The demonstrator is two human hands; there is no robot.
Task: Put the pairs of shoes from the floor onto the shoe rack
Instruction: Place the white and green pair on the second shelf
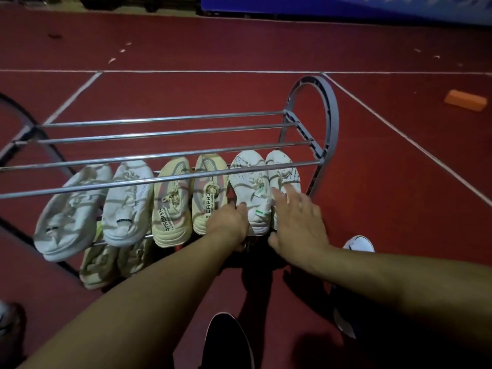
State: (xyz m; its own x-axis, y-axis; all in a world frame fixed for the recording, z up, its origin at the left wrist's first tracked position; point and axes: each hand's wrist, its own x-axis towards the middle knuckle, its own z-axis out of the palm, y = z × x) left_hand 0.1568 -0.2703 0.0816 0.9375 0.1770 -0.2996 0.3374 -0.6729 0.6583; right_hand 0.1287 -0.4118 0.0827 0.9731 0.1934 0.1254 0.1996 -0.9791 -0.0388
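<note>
A metal shoe rack (170,134) with chrome bars stands on the red floor. Its middle shelf holds three pairs side by side: white shoes (93,206) at the left, cream shoes (186,198) in the middle, white shoes with green marks (253,182) at the right. My left hand (229,222) grips the heel of the left shoe of that right pair. My right hand (295,225) rests with straight fingers on the shoe next to it. Another pale pair (111,262) lies on the shelf below.
The rack's grey arched end frame (330,113) rises at the right. An orange block (466,99) lies on the floor far right. My dark shoe (226,339) and a white-toed shoe (359,243) stand in front of the rack. White lines cross the floor.
</note>
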